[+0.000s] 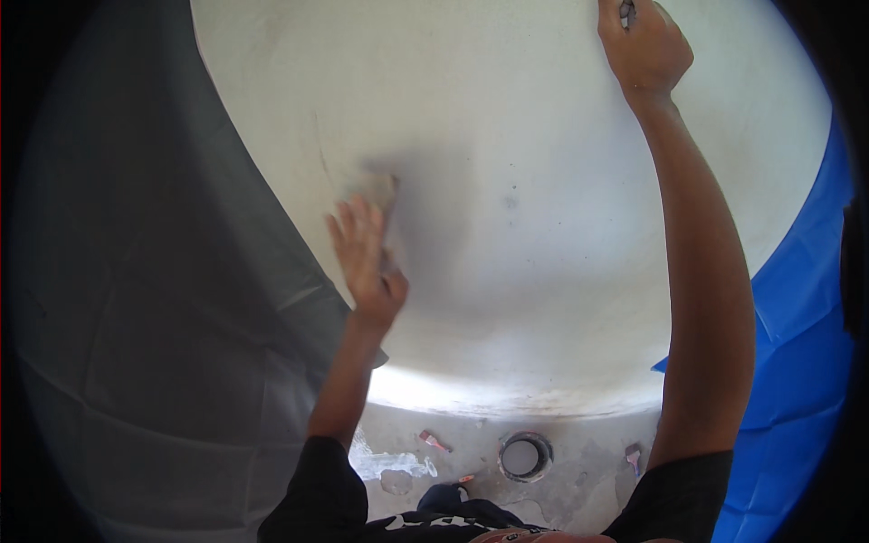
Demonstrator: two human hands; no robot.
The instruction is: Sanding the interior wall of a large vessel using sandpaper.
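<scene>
My left hand (pixel 367 258) reaches up against a large, pale, curved surface (pixel 543 118), its fingers slightly blurred. Under and just beyond the fingertips is a flat grey-brown piece (pixel 382 192), which looks like a pad or folded sheet lying against the surface. At the top right, my right hand (pixel 647 45) is raised and curled into a fist. A bit of something greyish shows between its fingers, but the upper frame edge cuts it off. Faint dark smudges and small specks mark the pale surface between my arms.
Dark grey sheeting (pixel 172 271) covers the left side, blue sheeting (pixel 806 335) the right. On the floor below stand a round container (pixel 523 457) with grey contents, a red-handled paintbrush (pixel 434 441) and another brush (pixel 633 457). White smears (pixel 389 463) mark the floor.
</scene>
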